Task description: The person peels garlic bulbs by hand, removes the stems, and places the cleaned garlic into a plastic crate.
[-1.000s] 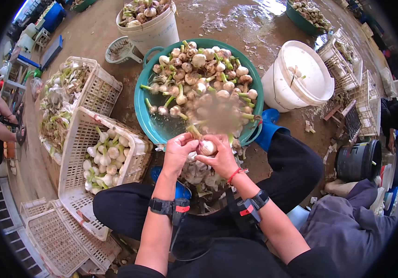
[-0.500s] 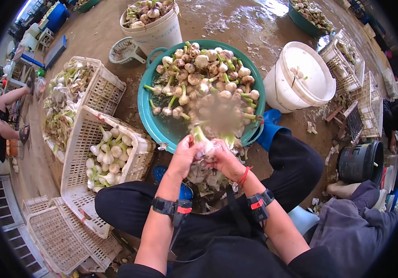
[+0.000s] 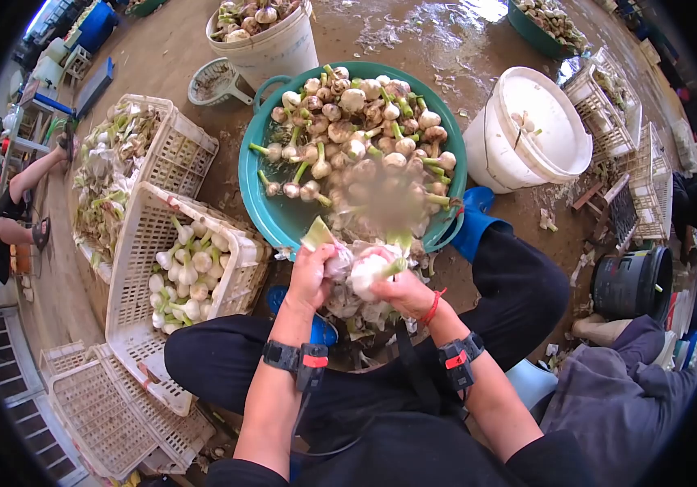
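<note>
Your left hand [image 3: 313, 272] grips a torn-off piece of garlic skin [image 3: 318, 235], fingers closed on it; your right hand [image 3: 401, 290] grasps a white garlic bulb [image 3: 367, 274], its green stem pointing up and to the right. Both are just off the near rim of the teal tub [image 3: 248, 187], over loose peelings [image 3: 350, 307] between your legs. Unpeeled bulbs [image 3: 334, 131] fill most of the tub, heaped toward its far edge. Clean bulbs [image 3: 190, 276] sit in the white crate [image 3: 131, 280], left of the tub. White bucket [image 3: 490, 150] stands right of the tub, a few bulbs inside.
</note>
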The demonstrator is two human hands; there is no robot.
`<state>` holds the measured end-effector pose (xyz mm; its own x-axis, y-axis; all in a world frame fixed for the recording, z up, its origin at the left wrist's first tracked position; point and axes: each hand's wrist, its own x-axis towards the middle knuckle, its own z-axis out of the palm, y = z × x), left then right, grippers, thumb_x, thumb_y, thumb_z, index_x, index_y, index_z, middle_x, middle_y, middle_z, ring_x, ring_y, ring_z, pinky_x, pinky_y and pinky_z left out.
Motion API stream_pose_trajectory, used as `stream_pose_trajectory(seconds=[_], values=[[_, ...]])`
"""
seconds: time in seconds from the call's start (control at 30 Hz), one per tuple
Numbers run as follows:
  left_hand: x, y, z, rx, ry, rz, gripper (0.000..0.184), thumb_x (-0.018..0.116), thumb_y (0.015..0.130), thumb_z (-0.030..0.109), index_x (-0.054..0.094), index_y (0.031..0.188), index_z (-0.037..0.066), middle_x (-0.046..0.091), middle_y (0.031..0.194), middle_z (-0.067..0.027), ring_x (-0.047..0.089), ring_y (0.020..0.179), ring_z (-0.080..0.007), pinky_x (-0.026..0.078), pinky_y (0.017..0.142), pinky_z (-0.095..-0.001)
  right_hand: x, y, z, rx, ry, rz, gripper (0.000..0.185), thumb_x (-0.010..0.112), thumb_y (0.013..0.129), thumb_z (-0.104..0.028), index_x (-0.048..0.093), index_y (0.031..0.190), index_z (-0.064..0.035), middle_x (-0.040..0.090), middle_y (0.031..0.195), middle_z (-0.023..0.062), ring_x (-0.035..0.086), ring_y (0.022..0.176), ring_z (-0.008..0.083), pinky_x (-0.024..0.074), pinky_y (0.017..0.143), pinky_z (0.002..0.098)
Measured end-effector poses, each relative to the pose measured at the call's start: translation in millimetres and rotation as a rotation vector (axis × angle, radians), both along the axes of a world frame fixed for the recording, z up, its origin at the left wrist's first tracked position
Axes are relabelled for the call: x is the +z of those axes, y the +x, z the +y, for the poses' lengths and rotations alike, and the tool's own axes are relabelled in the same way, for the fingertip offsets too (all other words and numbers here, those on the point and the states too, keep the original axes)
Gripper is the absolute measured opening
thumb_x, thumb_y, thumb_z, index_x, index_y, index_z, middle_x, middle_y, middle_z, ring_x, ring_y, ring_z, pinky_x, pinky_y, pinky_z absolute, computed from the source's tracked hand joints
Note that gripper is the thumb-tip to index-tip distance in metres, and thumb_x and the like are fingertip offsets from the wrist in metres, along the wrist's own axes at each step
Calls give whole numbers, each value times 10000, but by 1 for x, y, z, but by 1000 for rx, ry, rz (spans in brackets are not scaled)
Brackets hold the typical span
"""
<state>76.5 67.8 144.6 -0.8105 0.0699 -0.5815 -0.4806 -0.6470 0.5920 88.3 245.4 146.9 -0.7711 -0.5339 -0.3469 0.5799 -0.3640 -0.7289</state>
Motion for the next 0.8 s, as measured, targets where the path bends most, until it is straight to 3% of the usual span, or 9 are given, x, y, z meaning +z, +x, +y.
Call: stream_pose_trajectory(seconds=[0.13, 0.3, 0.37, 0.4, 0.47, 0.5, 0.6, 0.7, 0.8], values=[[34, 4, 18, -128, -176, 60, 142, 589, 803, 24, 572, 941, 53, 610, 829, -3, 591, 752, -116, 465, 665, -238, -8, -3, 1, -69, 6, 88, 429, 690, 759, -200, 498, 1117, -60, 544, 1015, 24, 516, 944, 104, 433, 821, 250], [-13, 20, 9, -476, -587, 277, 161, 627, 794, 48, 607, 953, 36, 605, 862, -7, 564, 790, -77, 450, 685, -220, 8, -12, 5, -219, 19, -66, 279, 566, 857, -137, 516, 1111, -34, 574, 1006, 29, 547, 936, 103, 439, 828, 235], [-8, 21, 13, -363, -1181, 645, 262, 627, 790, 93, 596, 1031, -7, 621, 827, -67, 587, 734, -144, 468, 684, -266, 8, -19, 10, -122, 237, 84, 292, 548, 866, -154, 515, 1126, -25, 582, 1003, 51, 568, 859, 136, 447, 814, 256], [16, 18, 22, -213, -765, 397, 279, 624, 762, 92, 604, 1017, -21, 620, 821, -118, 601, 711, -196, 472, 667, -285, 6, -21, 11, -31, 459, 275, 312, 550, 864, -174, 511, 1132, -18, 582, 987, 70, 556, 868, 176, 431, 843, 285], [31, 14, 24, -281, -867, 395, 256, 623, 751, 90, 621, 984, -15, 619, 830, -133, 603, 711, -208, 474, 663, -287, -12, -19, 9, 182, 785, 861, 492, 618, 806, -304, 464, 1165, -4, 552, 988, 138, 482, 949, 288, 350, 937, 363], [36, 12, 24, -346, -972, 395, 234, 622, 740, 89, 639, 951, -9, 617, 840, -147, 604, 711, -219, 476, 658, -289, -3, -16, 6, 185, 779, 866, 492, 618, 806, -304, 464, 1165, -4, 552, 988, 138, 482, 949, 288, 350, 937, 363], [36, 6, 19, -357, -1011, 397, 147, 594, 763, 62, 647, 868, -26, 615, 775, -88, 591, 663, -154, 465, 606, -248, 26, -10, 2, 124, 819, 764, 749, 751, 653, -374, 375, 1197, -23, 496, 1061, 159, 466, 1004, 273, 351, 934, 379], [23, 8, 12, -366, -948, 306, 112, 571, 782, 56, 636, 821, -26, 588, 677, -8, 561, 592, -87, 444, 551, -197, 30, -5, 6, 122, 603, 445, 683, 740, 683, -304, 380, 1187, -17, 498, 1028, 138, 504, 978, 250, 411, 877, 359], [28, 14, 13, -185, -198, -31, 71, 568, 827, 121, 570, 816, 50, 551, 660, -3, 493, 554, -56, 409, 512, -172, 19, 4, 7, -48, 187, 89, 507, 663, 760, -191, 398, 1164, -37, 503, 1042, 98, 538, 929, 184, 454, 799, 307]])
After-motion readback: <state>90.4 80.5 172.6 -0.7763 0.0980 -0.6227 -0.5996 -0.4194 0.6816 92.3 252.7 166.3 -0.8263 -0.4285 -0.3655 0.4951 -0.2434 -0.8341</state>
